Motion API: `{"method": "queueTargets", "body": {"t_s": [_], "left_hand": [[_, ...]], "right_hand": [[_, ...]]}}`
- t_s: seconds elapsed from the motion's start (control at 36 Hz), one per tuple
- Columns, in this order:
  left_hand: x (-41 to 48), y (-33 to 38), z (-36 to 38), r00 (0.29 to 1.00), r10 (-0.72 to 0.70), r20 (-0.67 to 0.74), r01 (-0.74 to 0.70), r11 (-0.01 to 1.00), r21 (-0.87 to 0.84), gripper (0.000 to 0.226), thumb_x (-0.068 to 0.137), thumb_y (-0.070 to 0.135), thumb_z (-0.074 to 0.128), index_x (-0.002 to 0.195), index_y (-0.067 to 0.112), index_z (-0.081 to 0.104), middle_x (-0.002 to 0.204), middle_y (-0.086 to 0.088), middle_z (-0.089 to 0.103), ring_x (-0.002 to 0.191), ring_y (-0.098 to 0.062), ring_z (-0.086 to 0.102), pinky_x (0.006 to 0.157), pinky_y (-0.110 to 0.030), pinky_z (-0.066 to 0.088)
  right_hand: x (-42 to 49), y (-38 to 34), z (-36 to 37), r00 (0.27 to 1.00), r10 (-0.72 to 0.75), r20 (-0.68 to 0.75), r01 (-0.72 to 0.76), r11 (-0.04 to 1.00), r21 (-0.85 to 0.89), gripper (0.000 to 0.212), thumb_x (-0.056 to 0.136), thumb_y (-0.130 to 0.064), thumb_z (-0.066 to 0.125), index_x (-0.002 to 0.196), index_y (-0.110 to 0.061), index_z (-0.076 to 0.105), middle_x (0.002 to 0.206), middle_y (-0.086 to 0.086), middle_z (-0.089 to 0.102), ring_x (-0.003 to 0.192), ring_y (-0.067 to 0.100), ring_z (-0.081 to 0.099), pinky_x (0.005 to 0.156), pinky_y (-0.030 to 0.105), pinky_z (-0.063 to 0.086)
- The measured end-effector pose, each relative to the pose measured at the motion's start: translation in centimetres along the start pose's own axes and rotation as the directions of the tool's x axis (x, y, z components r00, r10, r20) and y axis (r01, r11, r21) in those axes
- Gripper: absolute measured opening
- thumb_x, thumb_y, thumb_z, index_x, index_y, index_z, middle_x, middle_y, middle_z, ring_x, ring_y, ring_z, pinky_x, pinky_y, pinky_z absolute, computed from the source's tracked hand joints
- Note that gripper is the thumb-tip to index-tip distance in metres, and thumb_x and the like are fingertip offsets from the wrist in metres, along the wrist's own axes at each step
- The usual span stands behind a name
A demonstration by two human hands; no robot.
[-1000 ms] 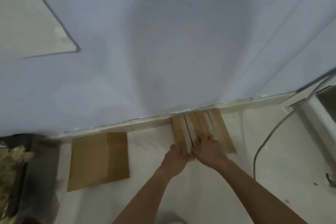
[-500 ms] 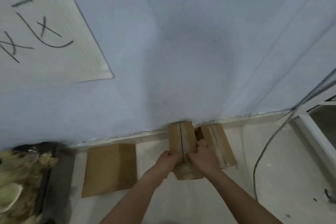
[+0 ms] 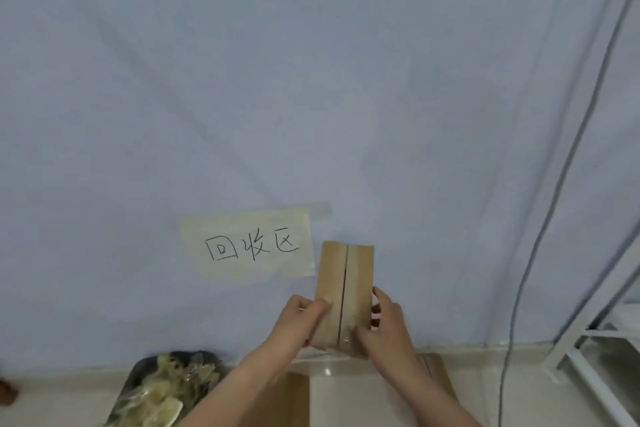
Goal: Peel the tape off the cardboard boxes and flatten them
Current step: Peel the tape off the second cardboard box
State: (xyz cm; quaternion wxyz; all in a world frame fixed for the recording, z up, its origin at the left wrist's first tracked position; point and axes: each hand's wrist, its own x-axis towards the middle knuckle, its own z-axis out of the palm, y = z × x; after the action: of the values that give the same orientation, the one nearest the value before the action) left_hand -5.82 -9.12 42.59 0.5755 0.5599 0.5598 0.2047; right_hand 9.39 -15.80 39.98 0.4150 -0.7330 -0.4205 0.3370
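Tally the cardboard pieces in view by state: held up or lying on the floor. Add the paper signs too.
Box held up in both hands: 1, box, left hand, right hand
Cardboard lying on the floor: 2, left sheet, right sheet, both partly hidden by the arms
Paper signs on the cloth: 1, sign
Total: 4

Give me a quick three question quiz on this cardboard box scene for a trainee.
1. True or false: both hands grip the cardboard box.
2. What lies in the black bin at lower left: A) crumpled tape, B) bottles, C) cloth?
3. What is stuck on the wall left of the box?

Key:
1. True; left hand and right hand hold its sides.
2. A.
3. A paper sign with handwritten characters.
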Motion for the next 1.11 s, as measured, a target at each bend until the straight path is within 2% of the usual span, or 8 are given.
{"method": "queueTargets", "body": {"t_s": [0.11,0.19,0.39,0.53,0.64,0.94,1.06,1.11], "left_hand": [[-7.3,3.6,-3.7,0.961,0.273,0.043,-0.277,0.950,0.144,0.078,0.062,0.059,0.078,0.131,0.043,0.046,0.127,0.015,0.058,0.111,-0.002,0.057,0.078,-0.014,0.047],[-11.8,5.6,-5.6,0.893,0.451,0.010,-0.430,0.845,0.317,0.120,0.052,0.063,0.088,0.146,0.058,0.012,0.134,0.032,0.040,0.127,0.003,0.041,0.101,-0.022,0.043],[-20.0,11.6,-8.1,0.670,0.735,-0.107,-0.542,0.582,0.606,0.145,0.040,0.069,0.085,0.150,0.050,-0.007,0.132,0.032,0.026,0.124,0.006,0.030,0.107,-0.024,0.039],[-23.5,15.2,-9.1,0.521,0.839,-0.156,-0.561,0.474,0.678,0.114,0.053,0.054,0.080,0.147,0.038,0.019,0.120,0.033,0.026,0.111,0.008,0.025,0.105,-0.023,0.037],[-25.1,17.2,-10.2,0.449,0.885,-0.124,-0.565,0.389,0.728,0.105,0.054,0.050,0.077,0.146,0.035,0.028,0.131,0.027,0.038,0.120,0.004,0.035,0.105,-0.019,0.032],[-27.2,19.0,-12.0,0.516,0.856,-0.040,-0.389,0.275,0.879,0.115,0.052,0.058,0.070,0.152,0.026,0.021,0.139,0.015,0.041,0.125,-0.012,0.042,0.104,-0.027,0.031],[-27.5,19.5,-12.2,0.536,0.841,-0.069,-0.361,0.303,0.882,0.109,0.054,0.055,0.070,0.148,0.026,0.023,0.129,0.013,0.045,0.114,-0.014,0.045,0.097,-0.028,0.034],[-27.7,20.0,-12.2,0.555,0.828,-0.082,-0.358,0.326,0.875,0.102,0.055,0.054,0.071,0.143,0.026,0.028,0.121,0.013,0.047,0.107,-0.015,0.046,0.093,-0.029,0.037]], "right_hand": [[-3.8,-6.1,-2.3,0.999,-0.011,0.033,0.003,0.974,0.228,0.045,0.091,-0.022,0.067,0.131,-0.033,0.049,0.114,0.006,0.056,0.094,0.015,0.065,0.082,0.034,0.057],[-6.8,-10.8,-4.1,0.994,-0.014,0.110,-0.031,0.918,0.394,0.031,0.096,-0.036,0.061,0.125,-0.028,0.057,0.108,0.003,0.069,0.096,0.017,0.070,0.079,0.032,0.055],[-11.9,-19.8,-7.0,0.986,-0.080,0.148,0.004,0.891,0.455,0.046,0.096,-0.053,0.051,0.121,-0.016,0.063,0.110,0.003,0.074,0.100,0.019,0.071,0.091,0.039,0.057],[-15.3,-24.9,-8.6,0.967,-0.256,-0.015,0.252,0.939,0.234,0.061,0.086,-0.067,0.056,0.126,-0.022,0.053,0.125,-0.005,0.061,0.110,0.008,0.059,0.091,0.029,0.048],[-17.2,-27.6,-9.4,0.778,-0.616,-0.124,0.557,0.767,-0.318,0.096,0.064,-0.067,0.075,0.144,-0.038,0.030,0.133,-0.020,0.032,0.129,0.007,0.032,0.108,0.032,0.029],[-18.1,-30.2,-10.4,0.721,-0.693,-0.003,0.660,0.688,-0.302,0.031,0.083,-0.043,0.067,0.113,-0.037,0.066,0.090,-0.016,0.073,0.084,0.003,0.065,0.078,0.035,0.055],[-17.8,-29.6,-9.5,0.546,-0.838,-0.007,0.690,0.454,-0.564,0.031,0.097,-0.040,0.051,0.125,-0.027,0.056,0.095,-0.009,0.068,0.080,0.017,0.065,0.067,0.033,0.052],[-17.3,-29.4,-9.3,0.345,-0.938,-0.036,0.716,0.288,-0.636,0.020,0.097,-0.030,0.053,0.109,-0.020,0.066,0.099,-0.007,0.068,0.072,0.018,0.065,0.054,0.030,0.051]]}}
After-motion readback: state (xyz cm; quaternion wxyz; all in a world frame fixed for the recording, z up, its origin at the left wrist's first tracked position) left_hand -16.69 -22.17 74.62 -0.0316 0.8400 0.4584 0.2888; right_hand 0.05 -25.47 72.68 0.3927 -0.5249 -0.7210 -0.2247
